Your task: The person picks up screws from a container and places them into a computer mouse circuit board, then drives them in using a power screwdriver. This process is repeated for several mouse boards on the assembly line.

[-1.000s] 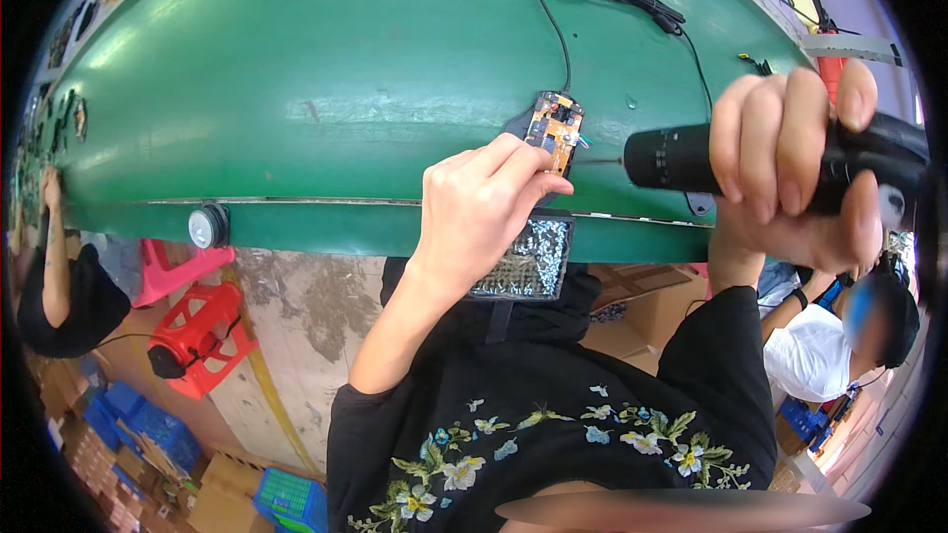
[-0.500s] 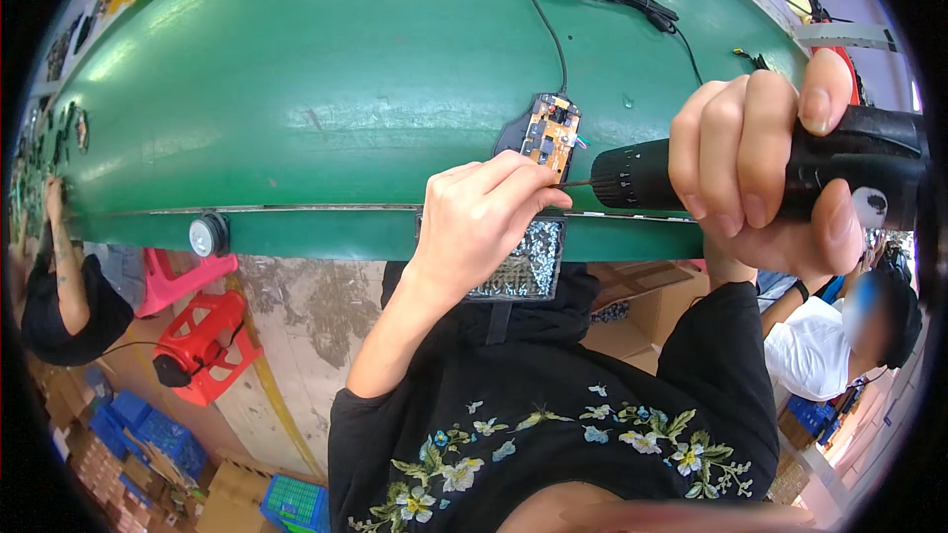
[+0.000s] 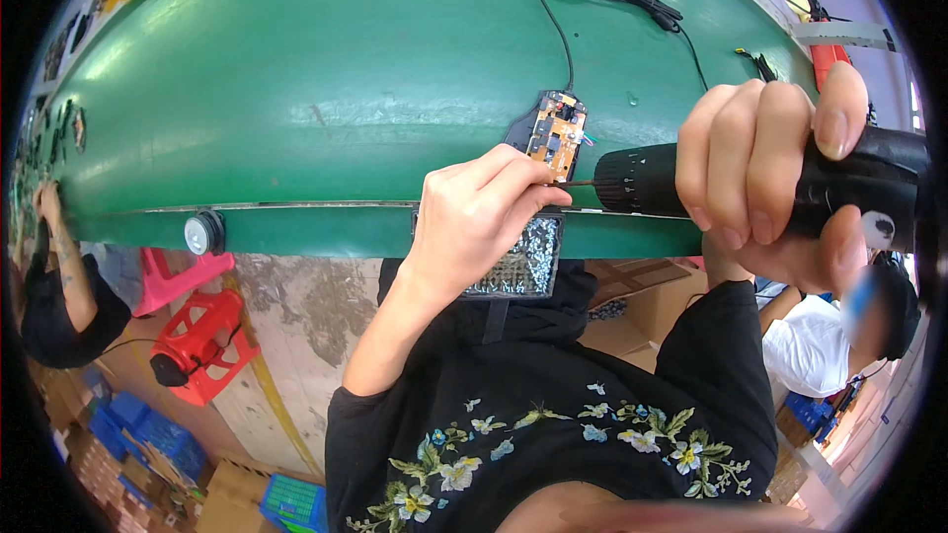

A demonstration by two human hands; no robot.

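Observation:
My right hand (image 3: 780, 163) is wrapped round a black electric screwdriver (image 3: 647, 178), held level, its thin bit pointing left. At the bit's tip my left hand (image 3: 484, 212) has thumb and forefinger pinched together; whatever lies between them is too small to make out. Just beyond the fingertips, on the green table, lies an opened computer mouse (image 3: 559, 138) with its tan circuit board bare on a black base and a cable running off the far side. Under my left hand, at the table's near edge, a black tray (image 3: 538, 262) holds many small shiny screws, partly covered by the hand.
Coiled black cables (image 3: 642, 0) lie across the far part of the green table (image 3: 296, 89). A round metal knob (image 3: 204, 233) sticks out from the near edge. Red stools (image 3: 204, 345) and blue crates stand at lower left. Other people sit at far left and right.
The view has shifted slightly. My right hand and the screwdriver sit a little lower and further right; my left hand keeps its pinch at the bit's tip.

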